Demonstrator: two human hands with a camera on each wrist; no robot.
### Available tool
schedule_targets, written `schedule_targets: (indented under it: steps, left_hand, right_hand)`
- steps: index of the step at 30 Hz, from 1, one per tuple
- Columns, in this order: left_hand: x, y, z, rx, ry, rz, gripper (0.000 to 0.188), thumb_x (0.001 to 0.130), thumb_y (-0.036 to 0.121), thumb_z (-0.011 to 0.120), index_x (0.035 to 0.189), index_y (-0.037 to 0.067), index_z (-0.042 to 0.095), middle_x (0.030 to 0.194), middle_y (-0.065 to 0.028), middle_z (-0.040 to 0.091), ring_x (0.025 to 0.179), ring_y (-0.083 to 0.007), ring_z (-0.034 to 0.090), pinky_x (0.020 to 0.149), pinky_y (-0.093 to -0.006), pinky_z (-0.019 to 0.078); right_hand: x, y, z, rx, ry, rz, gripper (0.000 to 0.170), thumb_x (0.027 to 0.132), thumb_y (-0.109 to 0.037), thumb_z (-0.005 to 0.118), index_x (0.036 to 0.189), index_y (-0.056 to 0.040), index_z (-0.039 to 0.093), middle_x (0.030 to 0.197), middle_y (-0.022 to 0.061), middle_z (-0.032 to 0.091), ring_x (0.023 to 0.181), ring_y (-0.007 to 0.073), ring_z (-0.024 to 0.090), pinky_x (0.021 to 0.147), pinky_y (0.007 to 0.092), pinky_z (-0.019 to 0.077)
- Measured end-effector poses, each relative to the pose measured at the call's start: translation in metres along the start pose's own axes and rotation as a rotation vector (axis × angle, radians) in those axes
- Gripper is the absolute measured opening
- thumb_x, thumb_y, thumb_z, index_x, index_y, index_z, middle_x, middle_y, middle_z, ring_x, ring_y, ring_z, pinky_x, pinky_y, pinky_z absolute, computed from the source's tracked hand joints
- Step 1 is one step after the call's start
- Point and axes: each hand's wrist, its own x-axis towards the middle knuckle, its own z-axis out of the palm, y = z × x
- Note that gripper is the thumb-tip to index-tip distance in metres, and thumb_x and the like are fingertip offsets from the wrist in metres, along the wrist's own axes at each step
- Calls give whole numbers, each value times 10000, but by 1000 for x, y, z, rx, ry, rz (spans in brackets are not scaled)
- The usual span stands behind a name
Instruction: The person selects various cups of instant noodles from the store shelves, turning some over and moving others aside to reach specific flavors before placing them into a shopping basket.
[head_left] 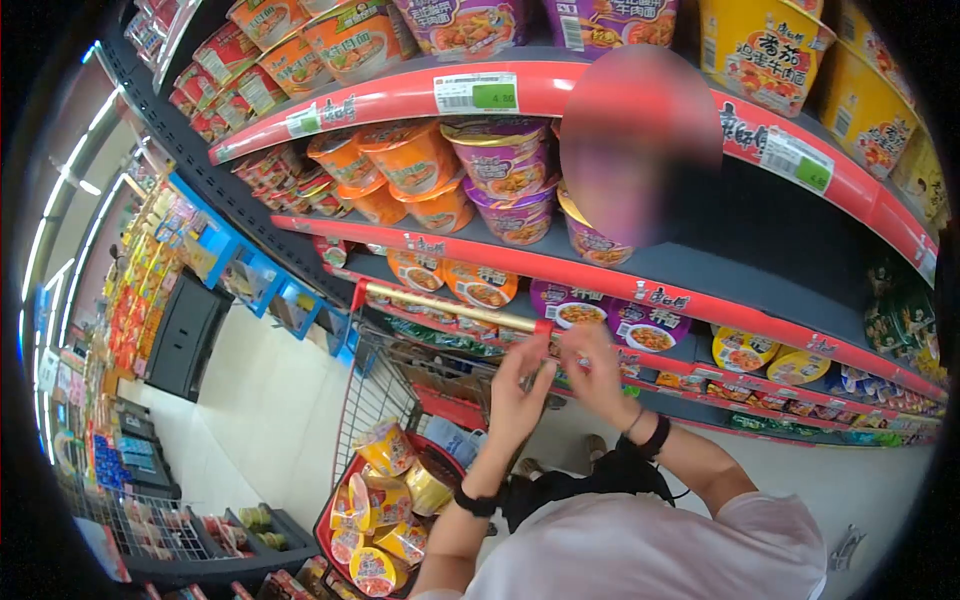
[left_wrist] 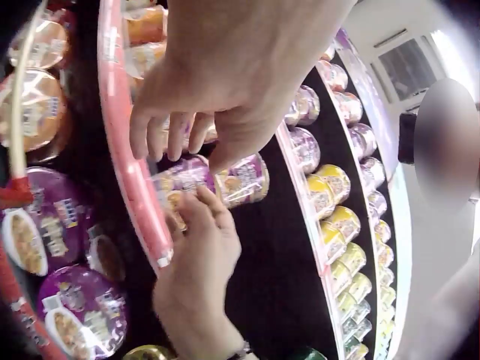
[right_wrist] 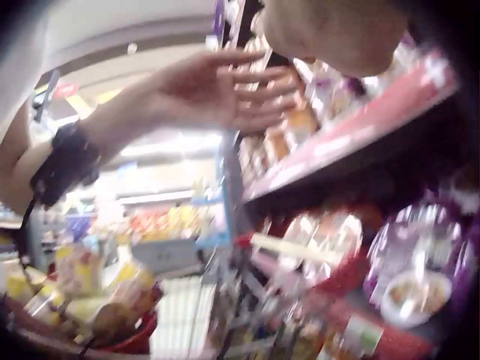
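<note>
My left hand (head_left: 517, 395) and right hand (head_left: 597, 375) are raised close together in front of my body, by the red end of the cart handle (head_left: 450, 306). No object shows between them. In the right wrist view the left hand (right_wrist: 206, 94) has its fingers spread and nearly straight; the left wrist view shows them loosely bent. The right hand (left_wrist: 199, 270) has loosely curled fingers and overlaps a purple noodle bowl (left_wrist: 184, 180) behind it on the shelf. At the top of the right wrist view, the right hand (right_wrist: 337, 30) is partly cut off.
A shopping cart (head_left: 375, 375) stands at left, with a red basket (head_left: 325, 515) of yellow noodle cups (head_left: 385, 447). Red-edged shelves (head_left: 400, 95) of orange noodle bowls (head_left: 405, 155) and purple noodle bowls (head_left: 500, 160) curve ahead. An aisle floor (head_left: 235, 370) runs left.
</note>
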Motion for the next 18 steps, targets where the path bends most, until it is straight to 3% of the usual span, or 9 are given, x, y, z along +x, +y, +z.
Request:
schedule_targets:
  steps: [1,4,7,9,10,12,14,16,18]
  left_hand:
    - [19,13,3,-72,-25,-44,386,921,69,599,1285,-4,491,1208,-95,585,1081,-142,572,938,-300,456]
    - [82,59,22,-35,57,255,540,893,117,629,1364,-24,405,1361,-177,479,1263,-256,468,1026,-368,393]
    - [137,72,43,-73,41,344,740,908,148,628,1484,-6,191,1506,-204,274,1411,-255,262,1119,-419,268]
    - [161,71,57,-88,25,343,795,897,157,641,1493,-3,138,1515,-215,247,1419,-250,238,1128,-417,240]
    - [167,74,61,-99,10,342,853,887,167,653,1502,0,86,1523,-227,220,1426,-245,215,1137,-415,212]
    - [160,79,61,-41,-3,357,867,873,158,662,1496,-1,80,1482,-228,285,1399,-252,264,1134,-412,210]
    - [144,82,61,-169,28,407,878,833,223,706,1460,-49,154,1398,-246,370,1289,-311,403,1067,-413,324]
    - [119,88,59,-147,38,385,887,827,229,713,1464,-21,149,1385,-229,383,1269,-302,420,1060,-415,332]
    - [101,87,56,-433,1,364,904,826,231,719,1482,19,134,1390,-214,383,1298,-262,390,1062,-403,329]
  right_hand:
    - [27,-3,-18,-108,160,-5,179,792,2,626,963,-5,574,970,144,576,973,337,556,863,424,431]
    - [107,-9,-62,-177,465,8,324,859,-77,626,1157,-11,520,1134,162,534,1060,293,525,926,390,405]
    - [150,12,-77,-257,433,63,502,894,-162,631,1316,8,418,1297,179,473,1188,284,479,1008,385,368]
    - [161,14,-76,162,347,185,623,906,-224,634,1390,32,337,1378,195,430,1286,284,417,1079,381,309]
    - [160,15,-77,161,348,176,623,906,-224,634,1390,32,337,1378,195,430,1286,284,417,1079,381,309]
    - [152,18,-83,227,381,118,658,905,-221,634,1411,43,306,1405,204,406,1321,270,385,1101,379,282]
    - [141,6,-93,101,391,49,650,885,-213,644,1401,31,331,1352,180,422,1282,273,419,1086,383,307]
    - [126,-7,-100,31,360,-37,663,866,-229,656,1397,18,345,1338,143,383,1272,270,419,1080,391,322]
    - [110,-20,-101,269,296,12,685,849,-249,669,1416,-48,341,1339,137,345,1325,283,361,1120,428,298]
